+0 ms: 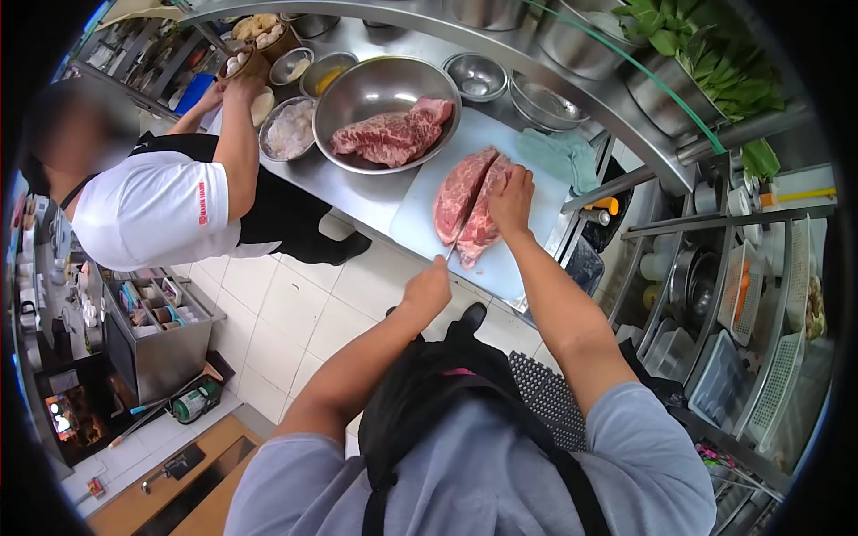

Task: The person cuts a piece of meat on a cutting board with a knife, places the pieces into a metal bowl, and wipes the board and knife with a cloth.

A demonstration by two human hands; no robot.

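Two slabs of raw, marbled red meat lie side by side on a white cutting board [413, 207], with a dark gap between them. My right hand [511, 201] presses on the right slab of meat [481, 230], its fingers curled over the top. The left slab of meat [458, 188] has no hand on it. My left hand [427, 290] is closed at the near edge of the board, index finger stretched forward. It grips what looks like a knife [450, 253], of which only a thin bright part shows at the near end of the gap.
A large steel bowl [326, 107] holds more meat. Nearby stand a bowl of pale pieces [288, 129], small steel bowls [476, 77] and a green cloth [561, 159]. A co-worker [156, 210] stands left, hands at a container. A steel shelf rail [572, 76] crosses above; racks stand right.
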